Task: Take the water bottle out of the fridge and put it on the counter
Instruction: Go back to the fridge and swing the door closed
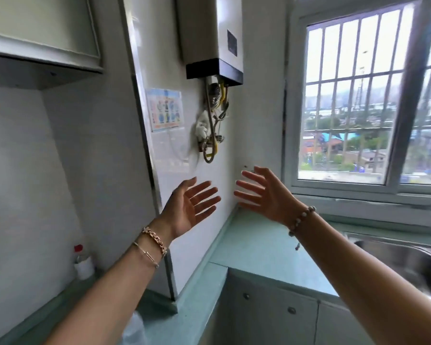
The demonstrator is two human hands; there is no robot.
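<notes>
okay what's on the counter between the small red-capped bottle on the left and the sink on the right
In the head view, a wall panel juts out onto the green counter between the red-capped bottle and the sink. The counter right of it is bare up to the sink.

"What hung on that wall?"
"A water heater (213,38) with tangled hoses (212,125), beside a poster (165,110)."
"And right?"
"A barred window (366,95) stood above a steel sink (408,260)."
</notes>
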